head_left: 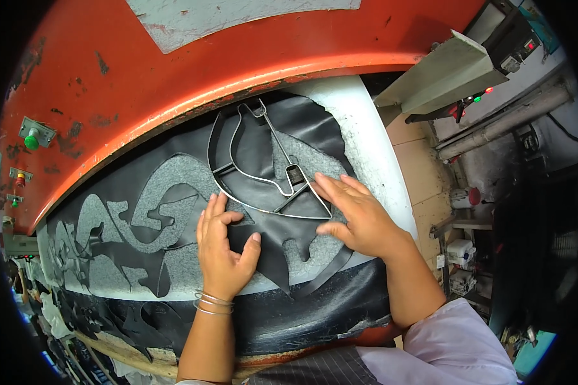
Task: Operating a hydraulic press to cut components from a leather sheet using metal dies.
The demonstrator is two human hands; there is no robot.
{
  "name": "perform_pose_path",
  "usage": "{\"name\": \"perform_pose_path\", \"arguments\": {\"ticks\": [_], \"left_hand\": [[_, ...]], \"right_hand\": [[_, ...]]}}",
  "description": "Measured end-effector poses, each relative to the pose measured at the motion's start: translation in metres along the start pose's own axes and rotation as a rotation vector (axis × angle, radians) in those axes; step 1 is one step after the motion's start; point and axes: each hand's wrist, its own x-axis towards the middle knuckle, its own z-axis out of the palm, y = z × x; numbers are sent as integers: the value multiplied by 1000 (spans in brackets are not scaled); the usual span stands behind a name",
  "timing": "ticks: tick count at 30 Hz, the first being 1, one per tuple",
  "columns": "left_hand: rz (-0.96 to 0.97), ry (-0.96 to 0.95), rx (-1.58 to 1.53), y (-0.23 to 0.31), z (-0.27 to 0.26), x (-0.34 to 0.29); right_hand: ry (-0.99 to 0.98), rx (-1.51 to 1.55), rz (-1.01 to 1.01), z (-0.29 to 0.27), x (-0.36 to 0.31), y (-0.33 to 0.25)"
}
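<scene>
A steel cutting die (pixel 263 206), a curved metal outline with cross braces, lies on a sheet of black leather (pixel 180 135). My left hand (pixel 225 253) is at its near left curve, fingers stretched forward and thumb apart; the fingertips are at or just beside the metal rim. On the other side, my right hand (pixel 363 215) has its fingers extended along the die's right edge, with the thumb spread near the front corner. Neither hand is wrapped round anything. Shaped openings in the leather show a speckled grey surface (pixel 151 202) beneath.
A white cutting board (pixel 385 167) carries the leather. Over its far side hangs an orange press (pixel 237 54) with a green button (pixel 31 141) at left. A metal bracket (pixel 443 74) juts out at upper right. Dark leather scraps (pixel 135 321) hang along the front edge.
</scene>
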Motion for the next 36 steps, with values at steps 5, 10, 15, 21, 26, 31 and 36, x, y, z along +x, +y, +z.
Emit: {"name": "perform_pose_path", "arguments": {"ticks": [5,10,15,21,26,31,36], "left_hand": [[5,-40,12,3,-1,4],[-30,-71,-13,0,-3,7],[-104,-107,-117,1,-1,12],[-147,-116,-204,2,1,14],[-137,-153,-129,4,-2,23],[-99,-218,-88,0,-7,24],[-65,-254,-49,-4,-9,23]], "right_hand": [[81,-64,16,4,1,-4],[124,-27,-43,1,1,7],[96,48,-131,-6,1,15],[85,15,-157,-12,4,21],[74,40,-129,-10,7,20],[33,51,-68,-5,8,16],[-17,19,42,-2,8,8]]}}
